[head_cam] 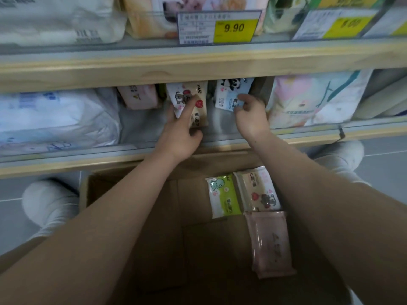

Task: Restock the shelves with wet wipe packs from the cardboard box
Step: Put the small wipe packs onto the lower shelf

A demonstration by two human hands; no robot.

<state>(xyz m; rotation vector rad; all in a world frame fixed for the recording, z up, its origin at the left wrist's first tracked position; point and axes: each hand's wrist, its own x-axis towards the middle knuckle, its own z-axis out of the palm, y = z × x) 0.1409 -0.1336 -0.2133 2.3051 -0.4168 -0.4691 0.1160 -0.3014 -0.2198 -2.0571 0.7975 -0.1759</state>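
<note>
My left hand (180, 130) grips a beige wet wipe pack with a bear picture (199, 102), standing upright on the lower shelf (66, 164). Beside it, my right hand (251, 115) pinches the lower edge of a blue-and-white panda pack (229, 93). A pink pack (138, 96) stands further left on the same shelf. Below, the open cardboard box (154, 216) holds a green pack (223, 197), another beige bear pack (259, 190) and a pink pack (271, 243) along its right side.
Large white diaper bags (55, 119) fill the shelf's left; a pastel bag (312, 100) stands at the right. The upper shelf (198, 62) carries more bags and yellow price tags (220, 27). My knees in pale trousers (48, 203) flank the box on a grey tiled floor.
</note>
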